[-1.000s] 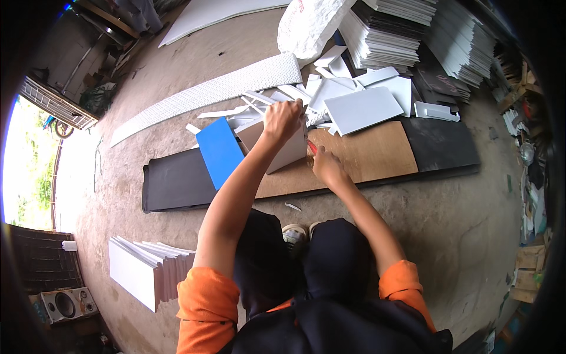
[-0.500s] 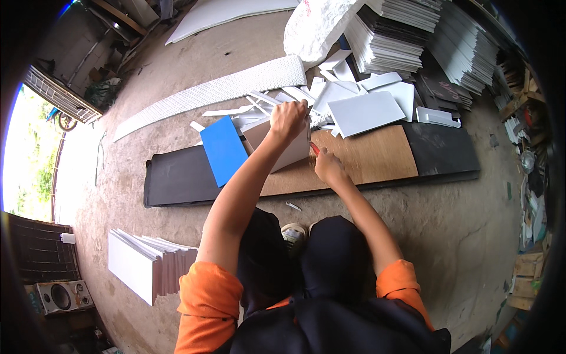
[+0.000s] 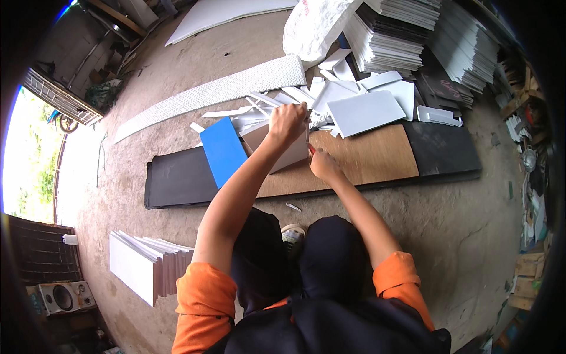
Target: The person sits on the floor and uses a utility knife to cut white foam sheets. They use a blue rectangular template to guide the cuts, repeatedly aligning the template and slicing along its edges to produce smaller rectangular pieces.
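Observation:
My left hand point(image 3: 288, 124) is closed on the top edge of a pale foam-like panel point(image 3: 289, 154), which stands tilted on a brown wooden board point(image 3: 371, 156). In my right hand point(image 3: 324, 164), closed, is a small red-handled tool point(image 3: 311, 149); it lies against the panel's right edge. The tool's working end is hidden, so its exact kind does not show. A blue panel point(image 3: 224, 152) leans just left of the pale one, partly behind my left forearm. Beneath the wooden board lies a long black slab point(image 3: 180, 177).
White offcuts point(image 3: 336, 94) and a white sheet point(image 3: 368, 115) lie beyond the board. Behind them are a white sack point(image 3: 315, 32), a long textured strip point(image 3: 218, 91) and tall panel stacks point(image 3: 383, 44). More white panels point(image 3: 135, 265) stand on the floor at left.
My right hand and the red-handled tool have moved slightly left along the panel's edge. My left hand keeps its grip in nearly the same place.

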A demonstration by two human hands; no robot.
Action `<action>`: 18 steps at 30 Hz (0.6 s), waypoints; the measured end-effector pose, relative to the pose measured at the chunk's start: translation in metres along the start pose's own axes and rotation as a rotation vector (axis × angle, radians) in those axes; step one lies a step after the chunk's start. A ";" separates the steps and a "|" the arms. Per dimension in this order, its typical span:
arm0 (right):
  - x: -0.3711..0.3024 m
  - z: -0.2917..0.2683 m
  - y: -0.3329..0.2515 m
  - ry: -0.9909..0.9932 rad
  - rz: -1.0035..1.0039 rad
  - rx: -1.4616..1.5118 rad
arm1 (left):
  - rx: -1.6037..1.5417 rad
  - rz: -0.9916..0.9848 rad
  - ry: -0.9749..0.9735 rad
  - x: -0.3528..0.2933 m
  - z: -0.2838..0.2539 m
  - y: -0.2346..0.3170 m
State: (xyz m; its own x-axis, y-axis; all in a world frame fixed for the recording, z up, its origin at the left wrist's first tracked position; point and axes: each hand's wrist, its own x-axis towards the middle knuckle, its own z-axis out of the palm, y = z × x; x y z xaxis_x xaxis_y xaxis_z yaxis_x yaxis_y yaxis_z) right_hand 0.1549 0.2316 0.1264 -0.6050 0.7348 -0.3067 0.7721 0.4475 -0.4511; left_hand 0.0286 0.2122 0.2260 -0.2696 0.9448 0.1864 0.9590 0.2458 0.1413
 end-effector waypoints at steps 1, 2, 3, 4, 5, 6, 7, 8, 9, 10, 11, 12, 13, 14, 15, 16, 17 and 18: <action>0.001 0.001 0.001 -0.007 -0.004 -0.010 | 0.005 0.002 0.010 -0.001 0.001 0.000; 0.002 0.003 0.001 -0.007 0.020 -0.002 | 0.011 0.003 0.020 -0.003 0.004 0.001; 0.003 0.006 0.003 -0.007 0.044 0.005 | 0.016 0.005 0.031 -0.003 0.003 0.003; 0.005 0.008 0.005 -0.006 0.068 0.012 | 0.018 0.011 0.037 -0.002 0.002 0.004; 0.008 0.009 0.008 -0.036 0.078 0.030 | 0.021 0.018 0.043 0.000 0.000 0.005; 0.010 0.011 0.010 -0.069 0.088 0.047 | 0.022 0.023 0.047 -0.001 0.000 0.005; 0.011 0.013 0.013 -0.101 0.099 0.065 | 0.038 0.027 0.054 -0.002 0.002 0.006; 0.009 0.015 0.016 -0.081 0.106 0.047 | 0.054 0.032 0.062 -0.003 0.004 0.008; 0.006 0.016 0.014 -0.064 0.108 0.030 | 0.073 0.032 0.068 -0.005 0.005 0.008; 0.002 0.015 0.013 -0.047 0.110 0.012 | 0.059 0.031 0.059 -0.005 0.005 0.007; 0.001 0.014 0.011 -0.057 0.104 0.033 | 0.046 0.031 0.051 -0.003 0.004 0.004; 0.001 0.012 0.010 -0.066 0.103 0.053 | 0.029 0.034 0.041 -0.003 0.003 0.004; 0.000 0.011 0.010 -0.076 0.102 0.073 | 0.024 0.025 0.029 -0.004 0.003 0.004; -0.002 0.013 0.009 -0.063 0.118 0.071 | 0.019 0.016 0.018 -0.005 0.003 0.004; -0.002 0.014 0.008 -0.049 0.134 0.070 | 0.015 0.007 0.007 -0.006 0.003 0.004; -0.002 0.015 0.007 -0.036 0.149 0.069 | 0.023 0.020 0.026 -0.006 0.002 0.003; -0.001 0.016 0.007 -0.030 0.136 0.073 | 0.033 0.032 0.044 -0.006 0.001 0.002; 0.000 0.018 0.008 -0.029 0.125 0.074 | 0.038 0.040 0.059 -0.008 0.001 0.002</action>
State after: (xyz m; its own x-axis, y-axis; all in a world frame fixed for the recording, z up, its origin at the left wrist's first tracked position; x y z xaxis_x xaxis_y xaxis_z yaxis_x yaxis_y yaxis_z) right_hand 0.1579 0.2255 0.1075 -0.5110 0.7669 -0.3882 0.8263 0.3138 -0.4677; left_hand 0.0332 0.2057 0.2235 -0.2347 0.9398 0.2484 0.9714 0.2173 0.0958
